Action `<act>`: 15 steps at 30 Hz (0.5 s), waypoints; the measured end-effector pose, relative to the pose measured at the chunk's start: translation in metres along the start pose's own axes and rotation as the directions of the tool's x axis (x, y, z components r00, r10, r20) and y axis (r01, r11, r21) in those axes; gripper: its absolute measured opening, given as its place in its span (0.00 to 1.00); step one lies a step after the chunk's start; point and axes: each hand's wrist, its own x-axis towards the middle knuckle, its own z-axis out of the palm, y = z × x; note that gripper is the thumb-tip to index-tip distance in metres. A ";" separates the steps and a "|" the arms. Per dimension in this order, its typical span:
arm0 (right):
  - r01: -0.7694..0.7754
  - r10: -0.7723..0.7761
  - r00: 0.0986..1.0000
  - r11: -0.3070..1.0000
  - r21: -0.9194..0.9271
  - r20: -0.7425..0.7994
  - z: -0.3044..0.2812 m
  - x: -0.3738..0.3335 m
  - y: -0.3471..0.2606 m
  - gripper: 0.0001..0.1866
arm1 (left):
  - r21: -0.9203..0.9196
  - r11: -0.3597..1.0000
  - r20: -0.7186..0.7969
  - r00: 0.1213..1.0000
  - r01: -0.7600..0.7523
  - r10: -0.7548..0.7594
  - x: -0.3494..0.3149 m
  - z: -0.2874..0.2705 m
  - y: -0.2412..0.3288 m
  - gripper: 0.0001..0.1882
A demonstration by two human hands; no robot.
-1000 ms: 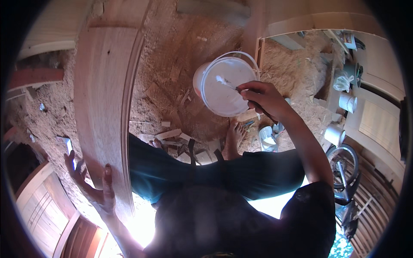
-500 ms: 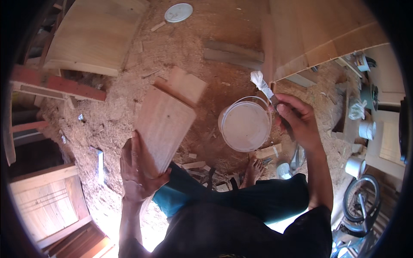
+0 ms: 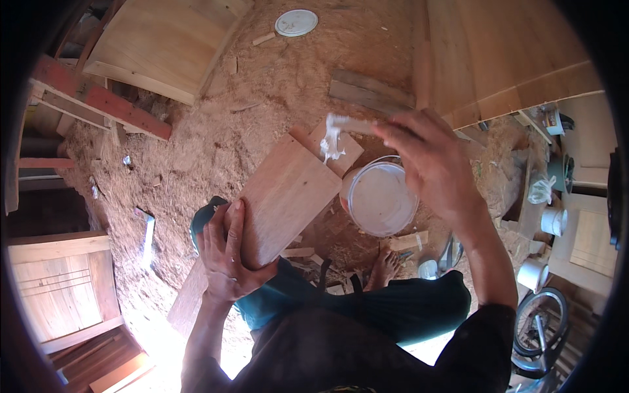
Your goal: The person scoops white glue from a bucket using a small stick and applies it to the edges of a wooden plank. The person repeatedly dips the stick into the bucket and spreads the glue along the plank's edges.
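Note:
My left hand [image 3: 229,259] is closed around the edge of a long flat wooden board [image 3: 288,196], which lies slanted across my leg. A smaller piece of board [image 3: 344,154] shows beyond its far end. In my right hand [image 3: 436,164] is a short flat stick [image 3: 357,126], gripped at one end. Thick white paste [image 3: 332,145] coats the stick's other end and hangs down over the far end of the boards. Just right of the board stands a round bucket [image 3: 352,208] with a pale, whitish top and a thin wire handle, partly behind my right hand.
A white round lid [image 3: 296,23] lies far off on the dusty floor. Large wooden panels [image 3: 167,46] stand at the far left and right. Wood scraps [image 3: 406,241] are strewn near my foot [image 3: 381,270]. Small white pots [image 3: 553,221] and a wheel [image 3: 540,321] sit at the right.
My right hand has lifted the paste-covered stick from the bucket's rim and carried it left, over the boards' far end. The board has shifted right and tilted further, still in my left hand.

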 end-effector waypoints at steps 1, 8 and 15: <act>0.008 -0.008 1.000 0.996 0.086 0.008 0.001 0.001 0.000 0.20 | 0.004 1.000 -0.011 1.000 -0.003 0.003 -0.001 0.000 0.000 0.68; -0.125 0.023 0.953 0.938 0.324 0.301 -0.015 -0.018 0.006 0.21 | 0.011 1.000 0.009 1.000 -0.012 0.012 -0.008 -0.008 -0.001 0.68; -0.011 -0.040 0.988 0.943 0.332 0.147 0.014 0.000 -0.004 0.20 | -0.034 0.999 -0.022 0.999 -0.038 0.037 -0.009 -0.003 0.003 0.65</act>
